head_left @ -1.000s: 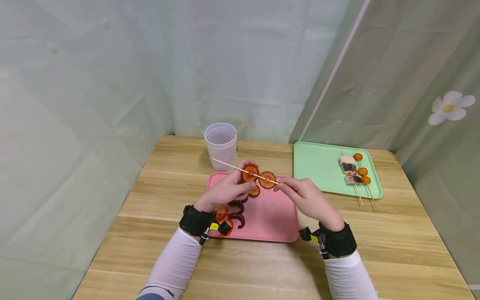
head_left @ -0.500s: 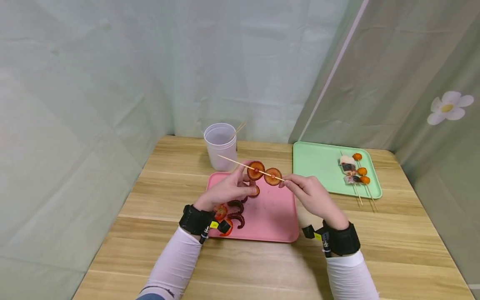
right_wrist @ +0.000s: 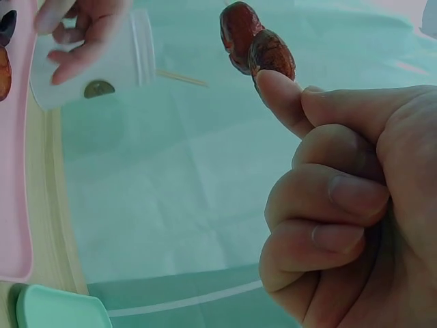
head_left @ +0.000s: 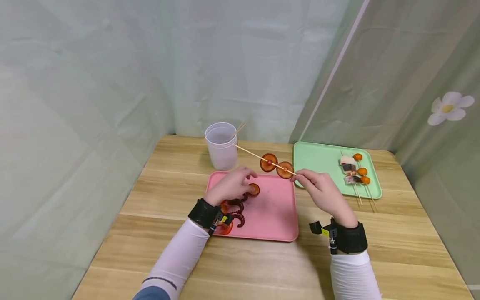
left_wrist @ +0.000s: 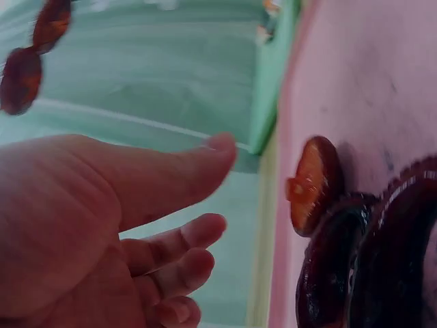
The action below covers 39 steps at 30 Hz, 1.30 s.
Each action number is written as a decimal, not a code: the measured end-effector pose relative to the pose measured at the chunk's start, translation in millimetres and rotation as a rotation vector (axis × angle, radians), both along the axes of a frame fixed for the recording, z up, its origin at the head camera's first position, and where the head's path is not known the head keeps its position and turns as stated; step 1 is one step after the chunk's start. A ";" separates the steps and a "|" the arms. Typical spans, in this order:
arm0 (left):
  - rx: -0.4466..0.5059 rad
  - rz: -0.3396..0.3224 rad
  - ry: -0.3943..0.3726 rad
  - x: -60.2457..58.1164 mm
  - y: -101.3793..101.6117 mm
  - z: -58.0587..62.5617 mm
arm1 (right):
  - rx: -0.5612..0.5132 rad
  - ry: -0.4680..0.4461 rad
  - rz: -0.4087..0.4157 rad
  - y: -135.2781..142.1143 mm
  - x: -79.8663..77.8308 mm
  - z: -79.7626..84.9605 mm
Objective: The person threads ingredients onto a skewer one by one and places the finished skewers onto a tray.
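Observation:
My right hand (head_left: 324, 193) pinches one end of a bamboo skewer (head_left: 247, 151) between thumb and fingertips. Two brown mushroom caps (head_left: 265, 167) are threaded near that end, and the bare length slants up to the left. Over the pink tray (head_left: 275, 218), my left hand (head_left: 231, 186) holds nothing, its thumb and fingers apart in the left wrist view. Close to its fingertips a single mushroom (left_wrist: 319, 184) lies on the tray, stem showing. Dark curved octopus tentacles (head_left: 240, 218) and red tomato slices (head_left: 227, 228) lie at the tray's left, partly hidden by my left hand and wrist.
A white plastic cup (head_left: 222, 155) with thin skewers leaning in it stands behind the pink tray. To the right, a green tray (head_left: 316, 166) bears a skewer of orange balls (head_left: 362, 171) and one of pale and dark chunks (head_left: 348, 167). Curtains enclose the table (head_left: 157, 183).
My right hand has carried the skewer with the two mushroom caps right and slightly up. My left hand has come away from the skewered caps and lowered toward the mushroom on the tray.

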<state>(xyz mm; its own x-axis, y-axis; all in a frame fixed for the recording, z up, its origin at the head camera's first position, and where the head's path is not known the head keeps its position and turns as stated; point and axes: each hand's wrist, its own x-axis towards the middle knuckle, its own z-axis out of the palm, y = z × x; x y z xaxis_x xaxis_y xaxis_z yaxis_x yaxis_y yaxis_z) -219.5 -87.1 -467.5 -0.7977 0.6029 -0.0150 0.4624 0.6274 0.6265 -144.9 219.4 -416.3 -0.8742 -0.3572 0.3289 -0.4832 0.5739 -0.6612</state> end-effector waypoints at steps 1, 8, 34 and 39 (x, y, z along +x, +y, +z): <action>-0.048 -0.011 0.036 -2.8 2.7 -1.1 | 0.000 -0.001 -0.003 0.6 -0.5 0.2; -0.293 -0.092 0.171 -10.9 11.8 -4.4 | 0.000 -0.008 0.003 0.5 -2.4 3.0; -0.223 -0.070 0.226 -6.5 18.7 -27.9 | 0.012 -0.027 0.003 1.8 -2.3 -1.6; -0.048 -0.002 0.138 -6.0 16.4 -21.7 | 0.015 -0.034 -0.005 3.6 -1.3 -1.9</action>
<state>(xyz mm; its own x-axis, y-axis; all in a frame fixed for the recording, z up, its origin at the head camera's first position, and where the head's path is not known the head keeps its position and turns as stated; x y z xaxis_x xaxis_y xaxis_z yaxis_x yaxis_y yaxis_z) -225.6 -70.7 -489.2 -0.7930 0.6057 0.0656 0.5433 0.6543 0.5261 -146.2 223.0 -418.2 -0.8865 -0.3576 0.2936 -0.4578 0.5859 -0.6687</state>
